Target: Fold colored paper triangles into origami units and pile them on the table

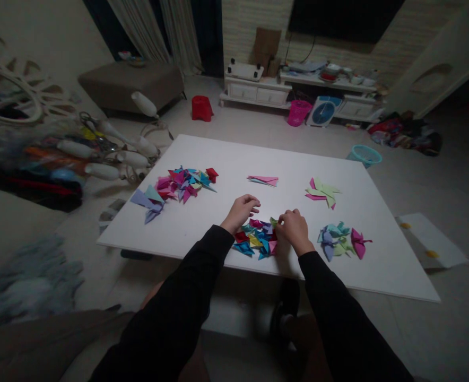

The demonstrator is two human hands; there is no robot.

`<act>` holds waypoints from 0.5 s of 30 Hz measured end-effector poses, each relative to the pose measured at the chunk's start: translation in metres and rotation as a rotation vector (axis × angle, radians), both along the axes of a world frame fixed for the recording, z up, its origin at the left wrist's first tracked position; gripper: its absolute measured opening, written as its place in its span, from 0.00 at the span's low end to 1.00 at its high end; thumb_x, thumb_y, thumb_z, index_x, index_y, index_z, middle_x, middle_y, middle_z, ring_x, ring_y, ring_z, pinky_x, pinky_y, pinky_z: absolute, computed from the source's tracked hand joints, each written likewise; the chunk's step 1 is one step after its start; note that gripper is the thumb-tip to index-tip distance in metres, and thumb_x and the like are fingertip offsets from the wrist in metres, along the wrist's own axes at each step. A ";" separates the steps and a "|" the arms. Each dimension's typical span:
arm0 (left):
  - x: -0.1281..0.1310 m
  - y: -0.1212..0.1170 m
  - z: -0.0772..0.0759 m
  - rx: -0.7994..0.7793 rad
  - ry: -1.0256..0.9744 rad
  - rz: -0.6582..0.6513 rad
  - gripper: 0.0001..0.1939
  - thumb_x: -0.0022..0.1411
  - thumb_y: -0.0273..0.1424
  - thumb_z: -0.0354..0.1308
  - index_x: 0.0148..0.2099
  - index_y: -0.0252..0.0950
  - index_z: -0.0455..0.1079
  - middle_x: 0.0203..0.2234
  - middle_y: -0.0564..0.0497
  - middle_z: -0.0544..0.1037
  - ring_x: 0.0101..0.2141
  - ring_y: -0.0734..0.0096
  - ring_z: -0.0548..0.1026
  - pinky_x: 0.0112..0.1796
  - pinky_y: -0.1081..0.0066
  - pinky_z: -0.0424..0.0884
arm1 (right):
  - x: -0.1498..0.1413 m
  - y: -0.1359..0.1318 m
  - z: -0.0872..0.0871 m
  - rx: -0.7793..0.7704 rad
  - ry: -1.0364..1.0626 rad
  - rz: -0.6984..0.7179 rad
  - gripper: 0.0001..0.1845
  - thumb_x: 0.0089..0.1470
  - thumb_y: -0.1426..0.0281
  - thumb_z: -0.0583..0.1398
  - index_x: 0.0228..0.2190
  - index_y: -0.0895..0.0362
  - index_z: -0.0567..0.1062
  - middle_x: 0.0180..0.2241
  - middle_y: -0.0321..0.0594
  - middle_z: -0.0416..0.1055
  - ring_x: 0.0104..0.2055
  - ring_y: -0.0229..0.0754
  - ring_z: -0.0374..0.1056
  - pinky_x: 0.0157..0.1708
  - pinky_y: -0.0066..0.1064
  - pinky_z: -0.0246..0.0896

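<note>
My left hand (242, 211) hovers over the back left edge of a cluster of small folded papers (254, 241) in red, blue, yellow and pink. Its fingers are loosely bent and apart, with nothing seen in them. At the cluster's back right corner, my right hand (294, 228) has its fingertips closed on a small green folded paper (274, 222). The fingers partly cover that piece. Beyond my hands lies a thin stack of narrow folded papers (263, 181), pink on top. All of these rest on a white table (226, 154).
On the left is a heap of coloured folded papers (184, 183), with purple pieces (147, 200) beside it. Green and pink strips (322, 192) lie at right, nearer me several origami cranes (341, 241). A blue basket (365, 155) stands past the table's far right corner.
</note>
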State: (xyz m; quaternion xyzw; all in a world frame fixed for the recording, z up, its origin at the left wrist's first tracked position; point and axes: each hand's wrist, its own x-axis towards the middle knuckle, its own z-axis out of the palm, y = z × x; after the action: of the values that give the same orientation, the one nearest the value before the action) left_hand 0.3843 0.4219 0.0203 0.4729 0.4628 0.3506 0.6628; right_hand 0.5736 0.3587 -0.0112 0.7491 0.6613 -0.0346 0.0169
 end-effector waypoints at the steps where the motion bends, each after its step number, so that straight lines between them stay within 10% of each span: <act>1: -0.002 0.002 -0.002 0.022 0.029 -0.010 0.05 0.57 0.31 0.57 0.35 0.35 0.69 0.35 0.48 0.78 0.31 0.71 0.76 0.32 0.72 0.66 | -0.002 0.000 -0.001 -0.006 -0.002 0.004 0.12 0.59 0.68 0.58 0.33 0.55 0.82 0.40 0.49 0.75 0.48 0.52 0.62 0.38 0.37 0.55; 8: -0.052 0.028 -0.023 0.263 0.482 0.098 0.07 0.54 0.32 0.60 0.37 0.36 0.70 0.39 0.44 0.79 0.40 0.59 0.75 0.44 0.62 0.67 | -0.003 -0.001 0.002 0.058 0.057 0.006 0.09 0.57 0.67 0.60 0.36 0.55 0.80 0.40 0.47 0.75 0.47 0.52 0.63 0.37 0.36 0.54; 15: -0.137 0.062 -0.058 0.120 0.671 0.418 0.20 0.46 0.36 0.66 0.41 0.35 0.69 0.50 0.33 0.74 0.58 0.36 0.64 0.57 0.50 0.57 | -0.006 -0.002 0.014 0.146 0.115 0.050 0.09 0.57 0.67 0.60 0.33 0.55 0.80 0.37 0.46 0.75 0.45 0.50 0.63 0.38 0.37 0.55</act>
State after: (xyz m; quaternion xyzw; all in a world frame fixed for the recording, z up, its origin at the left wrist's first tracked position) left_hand 0.2473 0.4840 -0.0374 0.4946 0.7187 0.3304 0.3602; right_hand 0.5680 0.3569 0.0032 0.7286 0.6803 -0.0289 -0.0747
